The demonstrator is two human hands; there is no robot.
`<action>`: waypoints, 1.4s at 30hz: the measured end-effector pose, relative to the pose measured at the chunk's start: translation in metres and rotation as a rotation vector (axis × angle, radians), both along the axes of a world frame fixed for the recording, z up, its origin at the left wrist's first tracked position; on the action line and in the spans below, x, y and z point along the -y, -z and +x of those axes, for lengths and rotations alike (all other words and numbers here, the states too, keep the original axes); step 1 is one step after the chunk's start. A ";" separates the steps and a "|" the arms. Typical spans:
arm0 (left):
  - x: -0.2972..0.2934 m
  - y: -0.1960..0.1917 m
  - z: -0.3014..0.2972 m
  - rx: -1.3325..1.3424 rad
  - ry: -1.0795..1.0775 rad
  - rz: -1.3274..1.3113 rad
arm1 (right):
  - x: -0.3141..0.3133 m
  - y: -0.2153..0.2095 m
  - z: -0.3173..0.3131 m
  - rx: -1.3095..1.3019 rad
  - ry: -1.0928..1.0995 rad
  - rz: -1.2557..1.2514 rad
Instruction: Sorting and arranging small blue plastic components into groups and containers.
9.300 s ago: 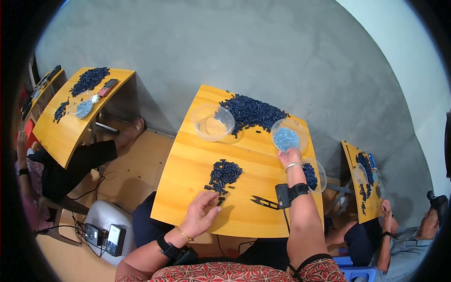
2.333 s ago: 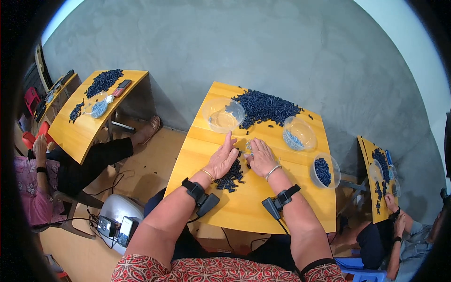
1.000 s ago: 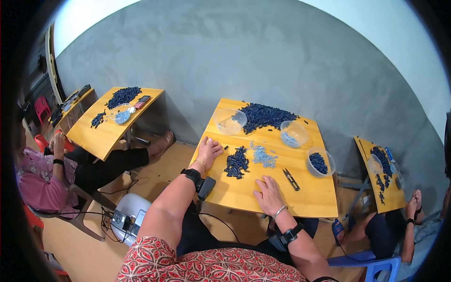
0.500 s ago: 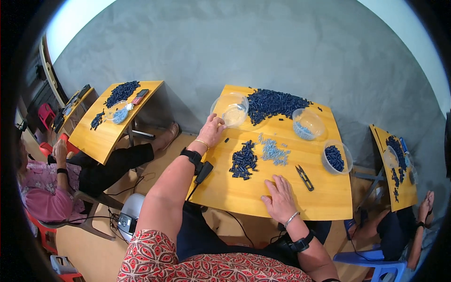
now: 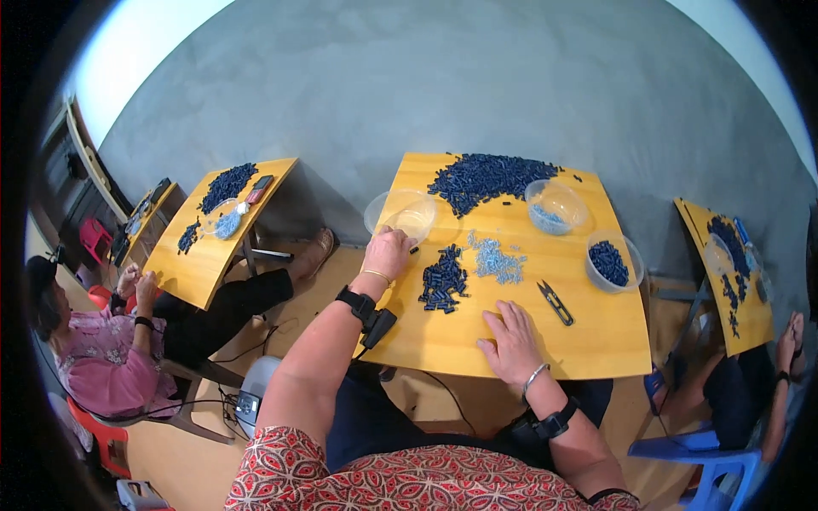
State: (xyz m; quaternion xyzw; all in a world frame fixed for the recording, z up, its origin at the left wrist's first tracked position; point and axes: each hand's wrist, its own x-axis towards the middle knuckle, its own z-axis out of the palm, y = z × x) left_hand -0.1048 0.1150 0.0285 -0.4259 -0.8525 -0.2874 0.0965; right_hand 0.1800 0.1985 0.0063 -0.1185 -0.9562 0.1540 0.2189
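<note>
At the table's far left, my left hand (image 5: pixel 388 253) has its fingers bent over the near rim of a clear plastic bowl (image 5: pixel 426 210); the fingertips are partly hidden. One loose dark blue tube-shaped piece lies beside those fingers. My right hand (image 5: pixel 513 345) rests on the near part of the table, fingers spread, holding nothing. Between the hands and beyond them lie a small heap of dark blue pieces (image 5: pixel 443 279) and scattered light blue pieces (image 5: pixel 497 261). Black thread snips (image 5: pixel 555 302) lie to the right of my right hand.
A large dark blue heap (image 5: pixel 490 180) covers the table's far side. A clear bowl (image 5: pixel 558 204) holds light blue pieces; another bowl (image 5: pixel 609 264) holds dark ones. People sit at tables on the left (image 5: pixel 170 255) and right (image 5: pixel 724 319). Cables run on the floor.
My left hand and the clear bowl have shifted nearer to me and slightly left on the table. My right hand stays spread on the tabletop. The whole view has tilted a little.
</note>
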 end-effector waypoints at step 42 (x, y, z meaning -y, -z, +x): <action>0.064 0.031 0.110 0.327 0.346 0.155 | -0.060 -0.005 -0.038 -0.035 0.180 -0.125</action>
